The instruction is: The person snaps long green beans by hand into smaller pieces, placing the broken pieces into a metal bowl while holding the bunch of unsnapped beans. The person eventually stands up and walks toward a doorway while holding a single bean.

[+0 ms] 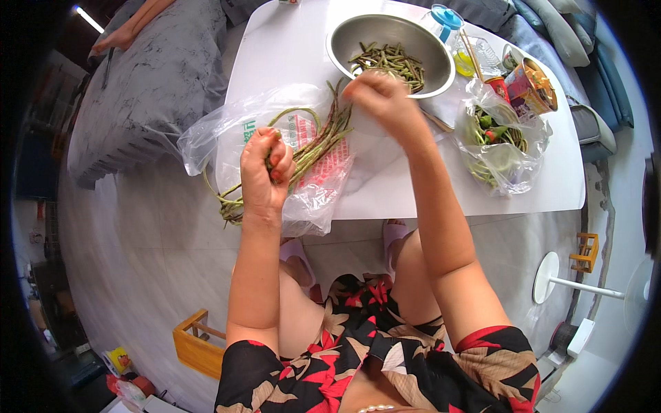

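Note:
My left hand [266,170] is closed in a fist above the near left of the table, with the green end of a long bean [278,134] showing at its fingertips. Beside and beneath it, a bundle of long green and purplish beans [317,149] lies on a clear plastic bag with red and green print [323,193]. My right hand [382,98] is blurred, its fingers curled at the near rim of a large steel bowl [341,38]. What those fingers hold, if anything, cannot be made out. Short cut bean pieces [395,59] lie inside the bowl.
On the white table [382,191], a plastic bag of vegetables [503,144] stands at right. Behind it are a snack tub [529,88], a red can [498,89], chopsticks [471,54] and a blue-lidded jug [446,18]. Another person's leg [137,23] rests on the covered sofa [150,93].

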`<action>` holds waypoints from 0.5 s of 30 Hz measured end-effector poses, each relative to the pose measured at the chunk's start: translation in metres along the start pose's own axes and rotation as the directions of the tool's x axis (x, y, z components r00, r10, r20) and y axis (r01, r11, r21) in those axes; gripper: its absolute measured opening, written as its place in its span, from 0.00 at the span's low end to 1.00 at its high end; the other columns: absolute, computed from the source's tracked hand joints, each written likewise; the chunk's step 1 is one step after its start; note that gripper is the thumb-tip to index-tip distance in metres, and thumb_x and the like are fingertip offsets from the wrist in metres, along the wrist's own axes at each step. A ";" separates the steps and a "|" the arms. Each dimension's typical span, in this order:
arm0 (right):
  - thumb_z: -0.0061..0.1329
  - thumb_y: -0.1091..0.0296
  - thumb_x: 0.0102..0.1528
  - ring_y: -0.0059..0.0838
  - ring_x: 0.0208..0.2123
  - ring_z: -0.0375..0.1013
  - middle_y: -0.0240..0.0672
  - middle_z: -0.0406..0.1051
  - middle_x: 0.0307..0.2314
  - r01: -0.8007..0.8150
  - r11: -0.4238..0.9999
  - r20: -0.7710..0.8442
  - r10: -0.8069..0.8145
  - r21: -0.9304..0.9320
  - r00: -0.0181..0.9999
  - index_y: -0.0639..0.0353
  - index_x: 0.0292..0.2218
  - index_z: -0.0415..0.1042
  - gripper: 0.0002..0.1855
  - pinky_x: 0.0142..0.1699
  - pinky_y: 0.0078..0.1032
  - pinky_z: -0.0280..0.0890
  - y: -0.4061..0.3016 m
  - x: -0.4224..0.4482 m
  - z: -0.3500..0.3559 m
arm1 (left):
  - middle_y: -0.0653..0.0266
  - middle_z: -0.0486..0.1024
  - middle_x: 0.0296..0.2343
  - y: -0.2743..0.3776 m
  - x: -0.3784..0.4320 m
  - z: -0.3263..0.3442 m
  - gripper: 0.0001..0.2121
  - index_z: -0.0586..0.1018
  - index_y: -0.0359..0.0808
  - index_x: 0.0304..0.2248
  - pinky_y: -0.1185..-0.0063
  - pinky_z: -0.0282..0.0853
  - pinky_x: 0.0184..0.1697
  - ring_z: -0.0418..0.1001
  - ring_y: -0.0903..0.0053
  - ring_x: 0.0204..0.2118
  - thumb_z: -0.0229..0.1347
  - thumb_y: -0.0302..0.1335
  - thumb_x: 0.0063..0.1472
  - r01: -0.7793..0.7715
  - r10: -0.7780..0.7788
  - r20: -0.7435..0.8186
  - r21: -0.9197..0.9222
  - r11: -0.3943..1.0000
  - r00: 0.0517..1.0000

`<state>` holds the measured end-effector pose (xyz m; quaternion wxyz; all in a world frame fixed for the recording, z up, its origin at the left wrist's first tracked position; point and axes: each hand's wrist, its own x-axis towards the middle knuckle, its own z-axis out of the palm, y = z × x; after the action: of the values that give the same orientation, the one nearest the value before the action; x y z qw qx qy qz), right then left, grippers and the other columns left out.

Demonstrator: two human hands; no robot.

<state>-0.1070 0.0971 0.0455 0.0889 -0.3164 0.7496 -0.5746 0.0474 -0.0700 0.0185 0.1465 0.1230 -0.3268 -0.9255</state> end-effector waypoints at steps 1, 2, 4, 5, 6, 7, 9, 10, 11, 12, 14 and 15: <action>0.47 0.66 0.53 0.21 0.27 0.70 0.36 0.73 0.22 0.177 0.984 -0.332 -0.161 0.018 0.930 0.66 0.32 0.75 0.12 0.34 0.19 0.64 0.006 0.012 -0.004 | 0.73 0.56 0.13 0.002 0.004 -0.007 0.03 0.69 0.36 0.29 0.87 0.42 0.12 0.50 0.88 0.13 0.47 0.26 0.60 0.051 -0.052 -0.005 -0.157 0.986 0.999; 0.48 0.61 0.54 0.29 0.35 0.71 0.42 0.73 0.31 0.073 0.994 -0.375 -0.037 0.082 0.926 0.64 0.40 0.72 0.16 0.41 0.24 0.64 0.011 0.017 -0.018 | 0.72 0.55 0.14 0.001 0.008 -0.020 0.06 0.69 0.36 0.28 0.86 0.43 0.12 0.50 0.85 0.13 0.45 0.29 0.59 0.100 -0.085 0.075 -0.234 0.967 0.994; 0.49 0.59 0.54 0.35 0.41 0.69 0.45 0.70 0.38 0.232 0.914 -0.484 -0.376 -0.333 0.790 0.62 0.45 0.69 0.20 0.46 0.29 0.62 0.043 0.036 -0.039 | 0.70 0.56 0.14 -0.003 0.010 -0.019 0.07 0.68 0.35 0.27 0.86 0.44 0.12 0.50 0.84 0.13 0.44 0.29 0.59 0.130 -0.105 0.106 -0.276 0.952 0.989; 0.49 0.59 0.55 0.38 0.45 0.68 0.47 0.68 0.42 0.272 0.810 -0.480 -0.540 -0.519 0.692 0.61 0.47 0.67 0.22 0.49 0.31 0.61 0.053 0.043 -0.041 | 0.69 0.56 0.14 0.000 0.009 -0.017 0.07 0.67 0.35 0.27 0.85 0.44 0.12 0.51 0.84 0.13 0.43 0.29 0.60 0.136 -0.107 0.115 -0.287 0.948 0.988; 0.51 0.61 0.53 0.42 0.52 0.61 0.47 0.62 0.49 0.216 0.825 -0.448 -0.481 -0.522 0.753 0.60 0.50 0.64 0.25 0.54 0.34 0.57 0.049 0.036 -0.038 | 0.68 0.56 0.15 0.001 0.007 -0.019 0.09 0.65 0.35 0.24 0.84 0.44 0.13 0.51 0.82 0.13 0.42 0.29 0.60 0.146 -0.122 0.099 -0.289 0.946 0.988; 0.52 0.62 0.52 0.42 0.50 0.63 0.46 0.63 0.48 0.256 0.808 -0.435 -0.518 -0.530 0.736 0.60 0.50 0.64 0.25 0.53 0.34 0.58 0.045 0.035 -0.033 | 0.68 0.56 0.15 0.004 0.007 -0.021 0.09 0.65 0.35 0.23 0.84 0.44 0.13 0.50 0.82 0.13 0.42 0.29 0.60 0.128 -0.103 0.101 -0.273 0.953 0.989; 0.52 0.64 0.51 0.42 0.47 0.66 0.45 0.66 0.46 0.329 0.765 -0.402 -0.591 -0.554 0.699 0.61 0.49 0.65 0.24 0.50 0.33 0.61 0.032 0.032 -0.027 | 0.68 0.56 0.15 0.008 0.009 -0.025 0.10 0.64 0.36 0.22 0.85 0.44 0.13 0.50 0.83 0.13 0.42 0.29 0.60 0.097 -0.071 0.110 -0.253 0.963 0.991; 0.52 0.68 0.50 0.39 0.37 0.71 0.42 0.70 0.37 0.343 0.861 -0.463 -0.496 -0.376 0.735 0.61 0.40 0.70 0.15 0.42 0.31 0.65 0.021 0.024 -0.016 | 0.69 0.55 0.15 0.012 0.009 -0.025 0.13 0.62 0.38 0.20 0.85 0.43 0.13 0.50 0.84 0.13 0.42 0.31 0.62 0.091 -0.075 0.079 -0.213 0.973 0.994; 0.51 0.70 0.50 0.38 0.34 0.71 0.41 0.71 0.34 0.284 0.894 -0.383 -0.412 -0.348 0.827 0.61 0.36 0.71 0.11 0.39 0.30 0.65 0.018 0.014 -0.007 | 0.70 0.55 0.15 0.012 0.010 -0.028 0.14 0.62 0.38 0.19 0.85 0.43 0.13 0.50 0.84 0.13 0.43 0.32 0.63 0.085 -0.069 0.078 -0.224 0.971 0.995; 0.51 0.71 0.49 0.38 0.31 0.71 0.40 0.71 0.31 0.221 0.920 -0.296 -0.321 -0.325 0.900 0.60 0.33 0.71 0.07 0.36 0.30 0.65 0.017 0.005 0.001 | 0.70 0.55 0.15 0.014 0.009 -0.030 0.15 0.61 0.39 0.19 0.85 0.43 0.13 0.50 0.84 0.13 0.43 0.33 0.63 0.077 -0.060 0.078 -0.231 0.970 0.995; 0.50 0.73 0.48 0.37 0.26 0.71 0.38 0.71 0.25 0.204 0.915 -0.163 -0.273 -0.349 0.948 0.59 0.27 0.71 0.02 0.32 0.30 0.65 0.026 -0.008 0.016 | 0.71 0.55 0.14 0.017 0.009 -0.029 0.18 0.59 0.41 0.18 0.86 0.42 0.13 0.49 0.86 0.13 0.44 0.36 0.65 0.058 -0.054 0.023 -0.203 0.978 0.998; 0.50 0.73 0.47 0.37 0.25 0.71 0.37 0.70 0.23 0.258 0.887 -0.115 -0.323 -0.383 0.939 0.58 0.24 0.70 0.02 0.31 0.30 0.65 0.029 -0.013 0.025 | 0.72 0.55 0.14 0.019 0.009 -0.030 0.18 0.60 0.41 0.19 0.86 0.41 0.13 0.49 0.86 0.13 0.44 0.37 0.66 0.056 -0.058 -0.002 -0.180 0.982 0.998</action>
<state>-0.0950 0.0889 0.0076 -0.1247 -0.3844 0.7914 -0.4587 0.0520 -0.1039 0.0068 0.1316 0.1219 -0.2376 -0.9546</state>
